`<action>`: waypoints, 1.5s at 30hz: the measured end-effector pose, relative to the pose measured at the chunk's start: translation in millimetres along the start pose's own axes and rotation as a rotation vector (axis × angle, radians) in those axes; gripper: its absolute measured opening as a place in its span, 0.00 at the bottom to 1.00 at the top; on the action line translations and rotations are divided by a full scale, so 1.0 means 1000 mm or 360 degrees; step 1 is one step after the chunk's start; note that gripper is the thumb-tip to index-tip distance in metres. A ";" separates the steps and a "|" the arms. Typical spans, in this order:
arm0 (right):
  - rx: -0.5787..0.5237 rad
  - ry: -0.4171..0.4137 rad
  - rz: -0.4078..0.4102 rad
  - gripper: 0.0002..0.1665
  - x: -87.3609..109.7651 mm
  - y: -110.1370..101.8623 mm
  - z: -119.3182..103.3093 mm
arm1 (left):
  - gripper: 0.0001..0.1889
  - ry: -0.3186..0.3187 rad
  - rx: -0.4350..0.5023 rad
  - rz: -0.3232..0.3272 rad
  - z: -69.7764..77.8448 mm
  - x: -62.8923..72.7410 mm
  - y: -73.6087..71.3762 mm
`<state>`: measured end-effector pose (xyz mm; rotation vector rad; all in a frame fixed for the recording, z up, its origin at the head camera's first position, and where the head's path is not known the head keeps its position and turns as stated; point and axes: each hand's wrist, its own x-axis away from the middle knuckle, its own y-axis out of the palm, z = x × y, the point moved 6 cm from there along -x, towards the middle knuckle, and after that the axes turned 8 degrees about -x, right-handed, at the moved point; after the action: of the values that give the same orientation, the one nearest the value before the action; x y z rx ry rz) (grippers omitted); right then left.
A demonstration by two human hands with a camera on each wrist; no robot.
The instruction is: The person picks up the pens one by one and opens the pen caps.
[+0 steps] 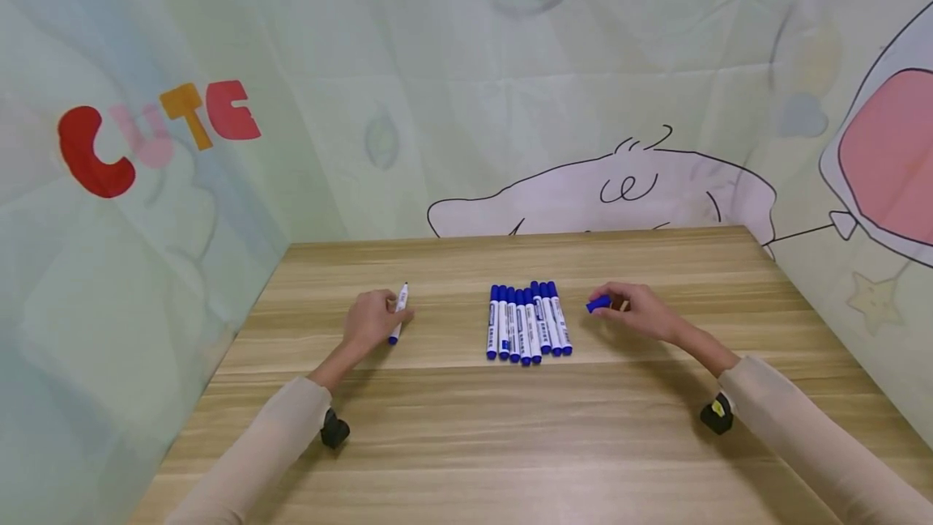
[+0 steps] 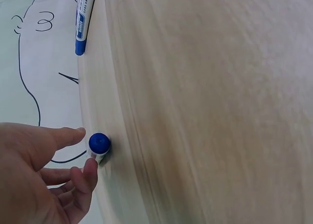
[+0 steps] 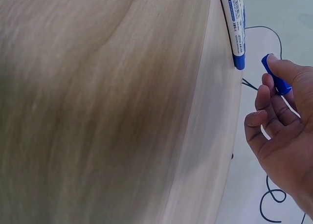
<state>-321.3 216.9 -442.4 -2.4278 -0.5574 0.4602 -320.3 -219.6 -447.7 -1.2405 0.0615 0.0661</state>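
Observation:
My left hand [image 1: 374, 318] is at a white marker [image 1: 402, 308] with a blue end plug and a bare dark tip pointing away. In the left wrist view the plug [image 2: 99, 143] shows between the spread thumb and the fingers, with a small gap at the thumb. My right hand [image 1: 641, 311] pinches a blue marker cap [image 1: 599, 304] between thumb and fingers, above the right part of the table. The right wrist view shows that cap [image 3: 277, 77] too, its other fingers loosely bent. Between both hands lies a row of capped blue markers [image 1: 521, 326].
The wood-grain table [image 1: 466, 436] reaches back to a printed cloth wall [image 1: 408, 39] with cartoon drawings. Another such cloth, with coloured letters [image 1: 95, 152], hangs along the left side. Each wrist wears a small black device [image 1: 335, 428].

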 end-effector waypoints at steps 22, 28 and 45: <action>0.0031 0.0018 0.0030 0.12 0.001 -0.007 0.004 | 0.25 0.0040 -0.0057 0.0048 0.006 -0.002 -0.009; 0.0056 0.0026 0.0038 0.12 0.002 -0.010 0.002 | 0.25 0.0069 -0.0054 0.0051 0.009 -0.002 -0.011; 0.0135 -0.0113 0.0365 0.11 0.000 -0.029 0.011 | 0.22 0.0238 0.0115 0.0052 0.033 0.005 -0.006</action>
<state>-334.5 243.4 -432.6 -2.4114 -0.2824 0.6537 -313.9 -190.0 -431.5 -1.1705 0.2122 -0.0007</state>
